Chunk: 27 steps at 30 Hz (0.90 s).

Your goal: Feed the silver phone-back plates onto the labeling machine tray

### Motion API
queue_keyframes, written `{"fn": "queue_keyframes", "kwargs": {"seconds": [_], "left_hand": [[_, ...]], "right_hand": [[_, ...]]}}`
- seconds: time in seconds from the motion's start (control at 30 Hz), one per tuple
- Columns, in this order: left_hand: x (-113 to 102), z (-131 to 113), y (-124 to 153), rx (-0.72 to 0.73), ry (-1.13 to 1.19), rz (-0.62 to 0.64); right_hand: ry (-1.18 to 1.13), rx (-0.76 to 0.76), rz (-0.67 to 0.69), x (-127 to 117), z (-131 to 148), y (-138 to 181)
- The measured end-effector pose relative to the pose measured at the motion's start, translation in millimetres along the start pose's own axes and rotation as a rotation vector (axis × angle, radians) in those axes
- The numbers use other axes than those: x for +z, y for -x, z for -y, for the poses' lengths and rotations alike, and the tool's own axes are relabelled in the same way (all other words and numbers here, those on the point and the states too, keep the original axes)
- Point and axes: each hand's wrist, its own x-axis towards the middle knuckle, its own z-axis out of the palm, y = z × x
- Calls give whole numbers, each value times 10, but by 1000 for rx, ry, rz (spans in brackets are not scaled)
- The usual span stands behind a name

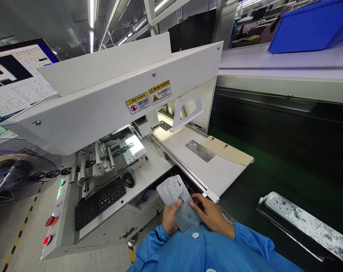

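Note:
My left hand (170, 219) grips the lower left edge of a stack of clear phone-case-shaped plastic pieces (175, 196), thumb on top. My right hand (209, 213) is closed on the right side of the same stack, fingers curled over its edge. Both hands sit low in the head view, just above my blue sleeves, in front of a white machine (109, 90). One more flat grey piece (200, 150) lies on the machine's white feed table (225, 170), apart from my hands.
A black keyboard (100, 201) and mouse (128, 179) lie on the machine's left shelf, with red buttons (50, 221) beside them. A monitor (15, 79) stands far left. A dark conveyor (287, 158) runs at right, carrying another stack of pieces (307, 223). A blue bin (310, 26) sits beyond.

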Motion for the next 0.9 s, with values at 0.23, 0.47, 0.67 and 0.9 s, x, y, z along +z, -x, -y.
{"fn": "queue_keyframes", "kwargs": {"seconds": [0.23,0.47,0.67,0.9], "left_hand": [[-34,-1,-21,-14,6,31],[-58,-13,-52,-34,17,33],[-126,88,-108,-31,81,-13],[-120,117,-130,-25,87,-53]], "right_hand": [[5,-15,-4,24,5,5],[-42,-34,-28,15,-6,-25],[-79,-57,-100,25,-80,-77],[-85,-74,-136,51,-151,-83]]}}
